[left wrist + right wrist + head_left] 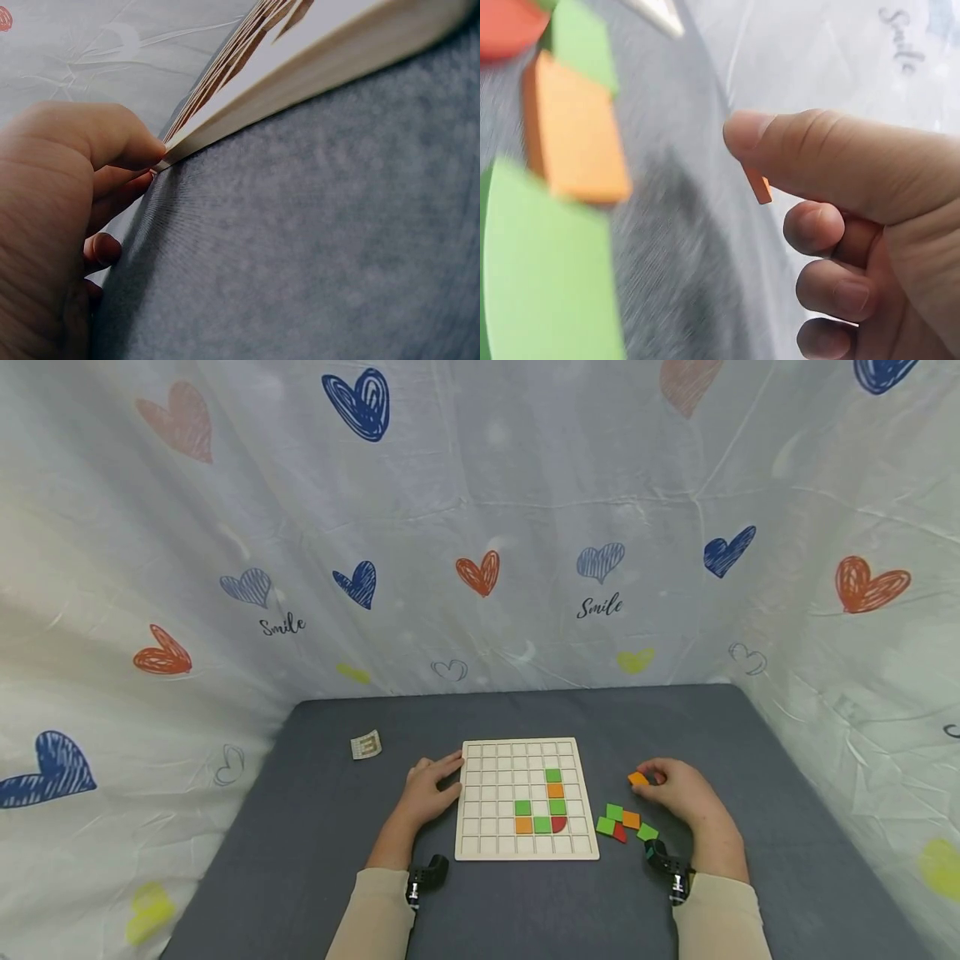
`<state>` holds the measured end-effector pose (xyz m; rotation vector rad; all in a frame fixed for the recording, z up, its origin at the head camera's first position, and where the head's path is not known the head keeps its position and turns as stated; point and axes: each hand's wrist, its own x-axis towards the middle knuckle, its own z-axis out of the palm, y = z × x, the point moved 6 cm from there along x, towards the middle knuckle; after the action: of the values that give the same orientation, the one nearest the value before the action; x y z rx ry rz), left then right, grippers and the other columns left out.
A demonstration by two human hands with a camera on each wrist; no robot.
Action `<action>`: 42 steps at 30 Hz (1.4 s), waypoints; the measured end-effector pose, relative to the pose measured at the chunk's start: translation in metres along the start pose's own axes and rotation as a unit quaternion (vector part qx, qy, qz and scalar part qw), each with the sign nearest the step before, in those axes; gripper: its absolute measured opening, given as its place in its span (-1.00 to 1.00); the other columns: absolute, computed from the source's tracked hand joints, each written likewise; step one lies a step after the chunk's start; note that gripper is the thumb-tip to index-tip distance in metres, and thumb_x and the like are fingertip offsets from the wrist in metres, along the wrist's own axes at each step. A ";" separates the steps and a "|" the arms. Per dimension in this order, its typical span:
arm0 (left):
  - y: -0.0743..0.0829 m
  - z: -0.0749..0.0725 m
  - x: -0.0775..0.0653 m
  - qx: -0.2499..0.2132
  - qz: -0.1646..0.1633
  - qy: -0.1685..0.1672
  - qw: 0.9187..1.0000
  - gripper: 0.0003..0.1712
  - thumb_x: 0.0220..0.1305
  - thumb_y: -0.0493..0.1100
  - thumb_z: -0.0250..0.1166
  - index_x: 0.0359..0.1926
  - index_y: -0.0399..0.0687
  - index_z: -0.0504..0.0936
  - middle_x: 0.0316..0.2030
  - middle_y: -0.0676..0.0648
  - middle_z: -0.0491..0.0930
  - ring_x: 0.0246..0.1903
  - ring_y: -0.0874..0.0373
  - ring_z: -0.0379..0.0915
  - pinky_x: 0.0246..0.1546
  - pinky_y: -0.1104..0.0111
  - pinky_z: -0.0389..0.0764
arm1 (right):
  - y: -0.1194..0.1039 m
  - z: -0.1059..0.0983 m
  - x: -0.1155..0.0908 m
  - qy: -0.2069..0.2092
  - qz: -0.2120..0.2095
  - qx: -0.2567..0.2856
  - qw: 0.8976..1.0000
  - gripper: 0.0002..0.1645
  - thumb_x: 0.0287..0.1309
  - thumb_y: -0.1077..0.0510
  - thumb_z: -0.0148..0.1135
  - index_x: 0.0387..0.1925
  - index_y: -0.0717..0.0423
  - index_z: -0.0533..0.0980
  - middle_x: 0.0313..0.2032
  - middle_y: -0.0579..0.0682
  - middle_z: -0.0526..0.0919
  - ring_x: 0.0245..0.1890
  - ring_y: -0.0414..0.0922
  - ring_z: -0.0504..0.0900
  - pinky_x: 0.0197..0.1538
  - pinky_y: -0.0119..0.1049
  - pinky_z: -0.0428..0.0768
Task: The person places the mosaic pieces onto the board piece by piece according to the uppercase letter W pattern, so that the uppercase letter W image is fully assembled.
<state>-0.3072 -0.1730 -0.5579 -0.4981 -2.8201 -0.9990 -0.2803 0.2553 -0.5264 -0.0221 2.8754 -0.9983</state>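
A pale wooden grid board (487,847) lies flat on the grey table. My left hand (427,789) rests beside it, its thumb and a fingertip touching the board's left edge; the left wrist view shows this hand (56,187) close against the board's side (300,90). Between thumb and fingers my right hand (686,789) pinches an orange tile (637,779), above the table right of the board. In the right wrist view only a sliver of that orange tile (757,184) shows below the thumb. Green, orange and red pieces fill several squares, including a red rounded piece (558,824).
Loose pieces lie right of the board: green tiles (605,826), an orange tile (632,820) and a red piece (619,832). A small printed card (366,745) lies at the back left. A white curtain with hearts (525,527) surrounds the table (517,910).
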 end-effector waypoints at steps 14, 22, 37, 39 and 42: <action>0.000 0.001 0.000 0.008 0.003 0.006 1.000 -0.42 0.36 -0.11 0.32 0.38 -0.06 0.57 0.39 0.03 0.46 -0.16 0.09 0.31 0.02 0.03 0.26 | -0.074 0.000 -0.009 0.025 -0.103 -0.045 0.993 -0.60 0.17 0.03 0.51 0.00 0.11 0.71 -0.25 -0.06 0.54 -0.30 -0.08 0.44 -0.22 -0.10 0.47; 0.001 0.001 0.000 0.002 0.001 0.004 1.000 -0.42 0.37 -0.11 0.32 0.39 -0.06 0.56 0.40 0.02 0.45 -0.14 0.08 0.32 0.05 0.02 0.26 | -0.100 0.008 -0.015 0.015 -0.139 -0.035 0.990 -0.65 0.19 0.06 0.49 0.00 0.07 0.71 -0.23 -0.05 0.60 -0.34 -0.12 0.44 -0.25 -0.15 0.47; 0.000 0.001 0.000 0.003 0.002 0.002 1.000 -0.42 0.37 -0.11 0.31 0.39 -0.05 0.56 0.40 0.03 0.45 -0.15 0.10 0.31 0.00 0.05 0.26 | -0.131 0.029 -0.017 0.027 -0.212 -0.025 0.976 -0.62 0.12 0.17 0.51 0.00 0.07 0.70 -0.21 -0.09 0.59 -0.26 0.00 0.54 -0.22 -0.15 0.50; -0.001 0.001 0.000 0.004 0.000 0.003 1.000 -0.42 0.37 -0.11 0.31 0.39 -0.04 0.56 0.40 0.03 0.45 -0.15 0.10 0.31 0.00 0.05 0.26 | -0.134 0.032 -0.018 0.035 -0.226 -0.029 0.973 -0.62 0.11 0.18 0.51 0.00 0.07 0.70 -0.20 -0.10 0.61 -0.26 -0.02 0.55 -0.21 -0.14 0.52; -0.001 0.001 0.000 0.004 -0.002 0.004 1.000 -0.42 0.37 -0.11 0.31 0.39 -0.03 0.56 0.40 0.04 0.46 -0.14 0.10 0.32 0.00 0.05 0.27 | -0.138 0.036 -0.018 0.044 -0.236 -0.030 0.970 -0.62 0.11 0.18 0.52 0.01 0.07 0.70 -0.18 -0.10 0.63 -0.21 -0.02 0.61 -0.14 -0.10 0.56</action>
<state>-0.3077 -0.1732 -0.5590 -0.4875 -2.8186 -0.9865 -0.2616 0.1254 -0.4675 -0.7154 3.0490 -0.9917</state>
